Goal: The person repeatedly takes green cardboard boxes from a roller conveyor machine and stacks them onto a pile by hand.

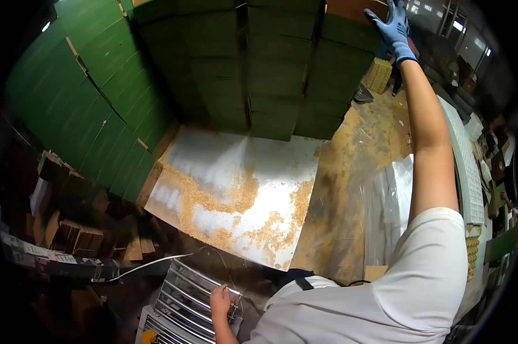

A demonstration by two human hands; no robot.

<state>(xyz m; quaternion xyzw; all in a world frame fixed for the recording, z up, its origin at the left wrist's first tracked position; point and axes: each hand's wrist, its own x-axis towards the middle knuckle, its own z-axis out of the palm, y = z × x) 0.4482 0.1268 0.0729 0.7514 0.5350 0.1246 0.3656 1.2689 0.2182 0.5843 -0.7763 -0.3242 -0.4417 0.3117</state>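
My right hand (395, 30), in a blue glove, is stretched up at the top right with its fingers apart. It is beside the upper corner of the dark green stacked boxes (345, 63), near a brown box surface (353, 8); its fingertips reach the frame's edge. Low in the view, my bare left hand (219, 300) is closed at the right end of a rack of shiny metal bars (193, 298). What its fingers hold is too small to make out.
Green stacks (69, 97) rise at the left. A white sheet (213, 155) strewn with sawdust lies below the stacks. Clear plastic sheeting (382, 200) and a long white grid panel (468, 166) are at the right. A pale cable (147, 265) runs near the rack.
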